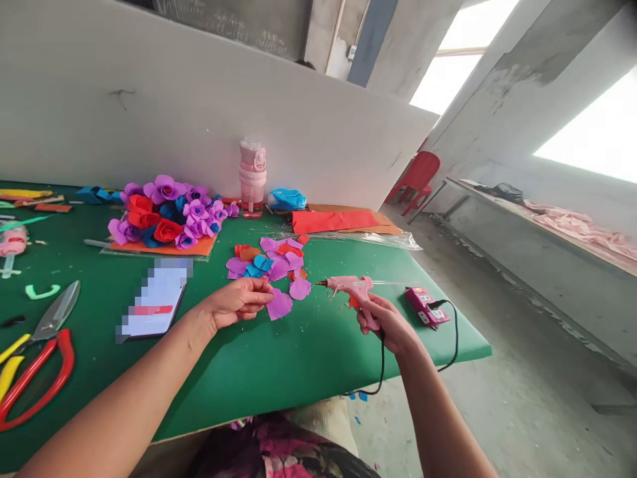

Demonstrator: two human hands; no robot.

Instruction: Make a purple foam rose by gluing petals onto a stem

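Apparent step: preparation for gluing.
Left hand (241,302) pinches purple petal (280,305) beside loose petals (279,267); right hand (391,325) grips glue gun (351,285), nozzle (322,283) apart. Next move likely calls for aligning petal with nozzle.

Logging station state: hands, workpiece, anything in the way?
Left hand pinching broad, thin purple petal. Right hand gripping pistol-shaped pink plastic glue gun, nozzle apart from petal. Smaller rounded purple piece between.

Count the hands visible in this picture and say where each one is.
2: the left hand, fingertips at a purple petal; the right hand, gripping the pink glue gun. Neither is hidden.
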